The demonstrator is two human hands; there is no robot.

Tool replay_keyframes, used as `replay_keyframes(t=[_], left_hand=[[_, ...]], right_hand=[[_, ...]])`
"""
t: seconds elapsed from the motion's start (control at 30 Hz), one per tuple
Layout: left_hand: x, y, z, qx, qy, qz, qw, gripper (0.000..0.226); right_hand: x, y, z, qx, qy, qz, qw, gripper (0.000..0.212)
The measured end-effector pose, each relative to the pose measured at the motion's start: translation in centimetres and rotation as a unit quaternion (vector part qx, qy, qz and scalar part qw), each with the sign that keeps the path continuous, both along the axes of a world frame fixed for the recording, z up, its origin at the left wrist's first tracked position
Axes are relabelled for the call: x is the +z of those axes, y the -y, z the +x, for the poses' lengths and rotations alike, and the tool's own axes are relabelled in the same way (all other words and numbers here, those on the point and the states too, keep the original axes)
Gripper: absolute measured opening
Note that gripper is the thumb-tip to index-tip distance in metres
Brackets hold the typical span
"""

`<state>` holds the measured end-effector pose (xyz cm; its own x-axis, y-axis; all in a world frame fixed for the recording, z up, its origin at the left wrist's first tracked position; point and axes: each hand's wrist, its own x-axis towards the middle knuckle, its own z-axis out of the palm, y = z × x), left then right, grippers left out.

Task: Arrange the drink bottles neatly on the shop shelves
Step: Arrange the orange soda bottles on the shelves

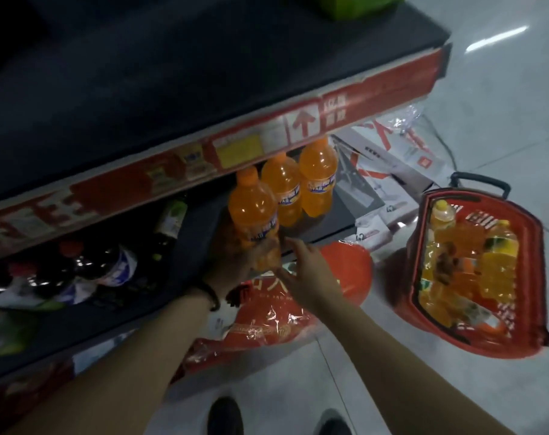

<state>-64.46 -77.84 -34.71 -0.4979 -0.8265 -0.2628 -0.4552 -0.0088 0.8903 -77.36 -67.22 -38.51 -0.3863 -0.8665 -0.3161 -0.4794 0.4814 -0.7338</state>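
Note:
Three orange drink bottles stand in a row at the right end of a low dark shelf (326, 226). My left hand (235, 262) grips the base of the nearest orange bottle (252, 208). The other two orange bottles (298, 186) stand behind it, upright and close together. My right hand (304, 274) hovers just right of that base with fingers spread and relaxed, holding nothing. On the floor to the right sits a red shopping basket (530, 277) holding several orange and yellow bottles.
Dark cola bottles (106, 265) and a green-labelled bottle (172, 218) lie jumbled on the shelf's left part. The upper shelf's red price strip (267, 142) overhangs the bottles. Red plastic-wrapped packs (267, 328) and white boxes (392, 171) lie on the tiled floor. My shoes show below.

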Motion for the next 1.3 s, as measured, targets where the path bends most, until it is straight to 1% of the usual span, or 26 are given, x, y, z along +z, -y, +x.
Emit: replay_keyframes(t=[0.03,0.07,0.13,0.2,0.27,0.33,0.4,0.47,0.53,0.67,0.77,0.87,0.93,1.0,1.03,1.07,1.1,1.13,1.2,1.23,1.3], left_hand=[[-1.4,1.3,-0.4,0.009,-0.004,-0.038,0.999,0.064],[-2.7,2.7,-0.8,0.031,-0.009,-0.053,0.998,0.072],[-4.2,4.4,-1.4,0.068,-0.037,-0.046,0.996,0.078],[-5.6,5.4,-2.0,0.091,-0.044,-0.034,0.994,0.078],[-6.8,6.2,-2.4,0.106,-0.041,-0.011,0.994,0.074],[-7.5,6.8,-2.6,0.116,-0.032,0.011,0.993,0.076],[-8.0,7.5,-2.5,0.117,-0.029,0.02,0.993,0.079],[-8.2,7.7,-2.5,0.116,-0.025,0.028,0.993,0.07],[-8.4,7.9,-2.5,0.115,-0.024,0.018,0.993,0.064],[-8.3,7.6,-2.4,0.104,-0.016,0.006,0.994,0.067],[-8.0,7.6,-2.1,0.084,-0.013,-0.004,0.996,0.072],[-7.3,7.3,-2.2,0.074,0.011,0.007,0.997,0.061],[-6.6,6.9,-1.8,0.072,0.023,0.013,0.997,0.055],[-5.5,6.0,-0.7,0.1,0.023,0.013,0.995,0.069],[-4.6,5.1,0.2,0.112,0.038,0.01,0.993,0.067],[-3.4,3.9,1.4,0.105,0.062,0.006,0.993,0.054],[-2.3,2.5,3.1,0.079,0.092,0.009,0.993,0.035],[-0.8,1.2,4.8,0.058,0.117,0.022,0.991,0.02],[3.3,-1.7,8.5,0.029,0.152,0.048,0.987,0.03],[6.3,-3.2,10.4,0.004,0.162,0.041,0.986,0.031],[13.0,-5.5,13.6,-0.042,0.171,0.009,0.984,0.023]], right_hand=[[-1.1,1.1,-0.6,0.004,-0.012,0.0,1.0,0.065],[-2.0,1.9,-1.1,0.007,-0.022,-0.003,1.0,0.062],[-3.3,3.1,-1.7,0.017,-0.043,-0.013,0.999,0.059],[-4.3,4.0,-1.9,0.038,-0.067,-0.009,0.997,0.06],[-5.3,4.6,-1.7,0.063,-0.109,0.013,0.992,0.057],[-5.8,5.0,-1.7,0.077,-0.142,0.035,0.986,0.055],[-6.0,5.3,-1.7,0.092,-0.159,0.043,0.982,0.057],[-6.0,5.7,-2.0,0.106,-0.173,0.049,0.978,0.058],[-6.0,6.0,-2.2,0.117,-0.183,0.053,0.975,0.056],[-5.9,6.2,-2.4,0.115,-0.166,0.057,0.978,0.054],[-5.9,5.8,-2.2,0.107,-0.149,0.043,0.982,0.053],[-5.3,5.0,-2.0,0.1,-0.141,0.036,0.984,0.05],[-4.2,4.3,-1.7,0.107,-0.139,0.036,0.984,0.048],[-2.3,3.2,-0.8,0.118,-0.137,0.041,0.983,0.046],[-1.0,2.5,-0.2,0.125,-0.135,0.045,0.982,0.044],[0.5,1.7,0.5,0.137,-0.132,0.047,0.981,0.044],[2.3,0.9,1.2,0.148,-0.129,0.047,0.979,0.044],[4.3,0.2,1.9,0.159,-0.126,0.044,0.978,0.043],[9.0,-0.9,3.6,0.183,-0.11,0.043,0.976,0.036],[11.5,-1.4,4.6,0.195,-0.098,0.04,0.975,0.03],[16.9,-1.8,6.6,0.214,-0.083,0.023,0.973,0.021]])
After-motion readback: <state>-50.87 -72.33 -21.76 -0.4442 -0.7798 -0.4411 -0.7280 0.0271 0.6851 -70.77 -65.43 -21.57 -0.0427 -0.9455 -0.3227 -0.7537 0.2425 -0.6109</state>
